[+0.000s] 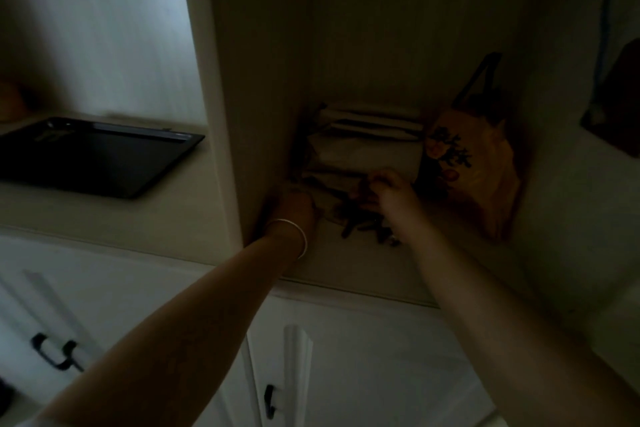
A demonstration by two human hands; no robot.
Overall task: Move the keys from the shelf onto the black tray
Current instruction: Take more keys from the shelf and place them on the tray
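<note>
The scene is dim and blurred. A dark cluster of keys (367,222) lies on the shelf (349,263) inside a pale cabinet niche. My right hand (388,191) is over the keys with its fingers curled at the top of the cluster; whether it grips them is unclear. My left hand (298,204), with a thin bangle on the wrist, rests at the niche's left wall just left of the keys; its fingers are hidden. The black tray (114,180) sits empty on the counter to the left, beyond the cabinet's side panel.
A stack of pale papers or envelopes (363,146) lies behind the keys. An orange patterned bag (478,170) leans at the niche's right side. The upright panel (214,97) separates shelf and tray. White cabinet doors with dark handles (55,354) are below.
</note>
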